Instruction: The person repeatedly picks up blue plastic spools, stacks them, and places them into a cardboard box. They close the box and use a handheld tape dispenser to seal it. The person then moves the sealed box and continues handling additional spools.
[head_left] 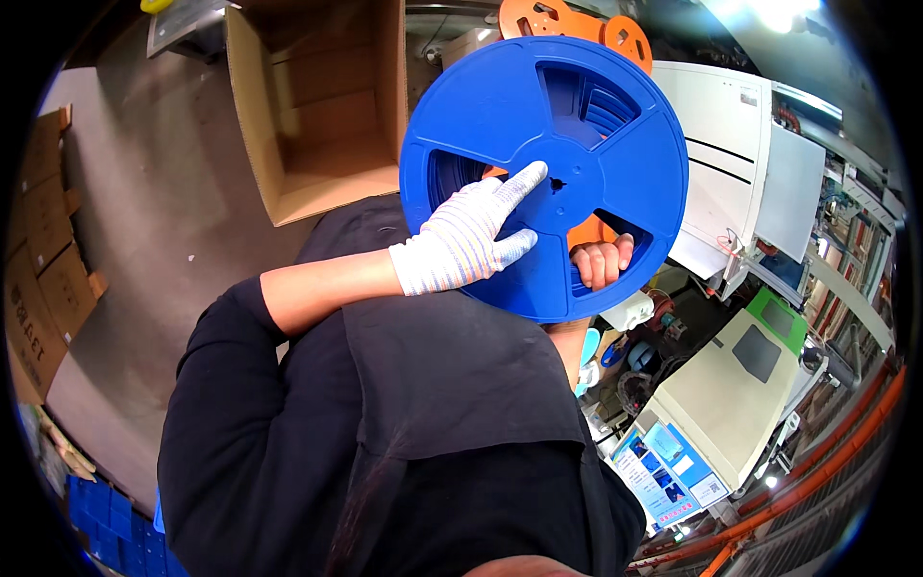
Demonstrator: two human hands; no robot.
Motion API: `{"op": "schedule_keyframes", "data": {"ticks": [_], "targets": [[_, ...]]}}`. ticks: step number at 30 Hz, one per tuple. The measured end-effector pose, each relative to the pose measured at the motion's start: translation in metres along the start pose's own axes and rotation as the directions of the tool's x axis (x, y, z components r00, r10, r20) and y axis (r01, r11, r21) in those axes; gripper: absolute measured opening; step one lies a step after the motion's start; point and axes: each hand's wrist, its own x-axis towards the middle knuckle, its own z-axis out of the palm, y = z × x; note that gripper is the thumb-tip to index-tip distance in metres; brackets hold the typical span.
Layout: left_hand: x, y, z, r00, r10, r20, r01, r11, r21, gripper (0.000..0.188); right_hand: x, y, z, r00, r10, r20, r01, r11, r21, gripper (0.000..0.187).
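Note:
A large blue plastic reel (601, 183) with wedge-shaped cutouts and a small centre hole is held up in front of my chest. Through its cutouts more blue rims show, as of several reels stacked behind it. My left hand (461, 231), in a white striped glove, lies on the reel's face with thumb and a finger stretched toward the hub; some of its fingers are hidden. My right hand (598, 262) is bare, its fingers curled over the edge of the lower right cutout. Its palm is hidden behind the reel.
An open cardboard box (327, 125) stands at the far left of the reel. Orange reels (567, 24) lie beyond it. At right are a white cabinet (716, 154) and a beige and green machine (735, 375). Stacked cartons (43, 269) and blue bins (111, 524) line the left.

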Motion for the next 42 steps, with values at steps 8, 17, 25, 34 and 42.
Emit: {"op": "schedule_keyframes", "data": {"ticks": [8,17,25,34,42], "targets": [[0.006,-0.005,-0.002,0.995,-0.052,-0.087,0.034,0.981,-0.192,0.080,0.011,0.002,0.017,0.996,0.051,0.079,-0.041,0.992,-0.116,0.022],[0.012,-0.007,-0.011,0.997,-0.044,-0.066,0.027,0.971,-0.237,0.085,0.036,-0.006,0.027,0.944,0.159,0.289,-0.098,0.972,-0.215,0.026],[0.040,-0.039,0.010,0.935,-0.301,-0.187,0.171,0.845,-0.507,0.116,0.025,0.048,0.068,0.921,0.093,-0.379,-0.326,0.717,-0.616,0.069],[-0.018,-0.081,-0.096,0.997,0.052,0.060,0.069,-0.190,-0.979,0.080,0.029,0.044,0.059,0.854,0.125,-0.505,-0.338,0.872,-0.354,0.047],[-0.052,-0.107,-0.096,0.997,0.066,0.044,0.066,-0.369,-0.927,0.080,0.016,0.030,0.054,0.838,0.164,-0.520,-0.383,0.855,-0.348,0.039]]}}
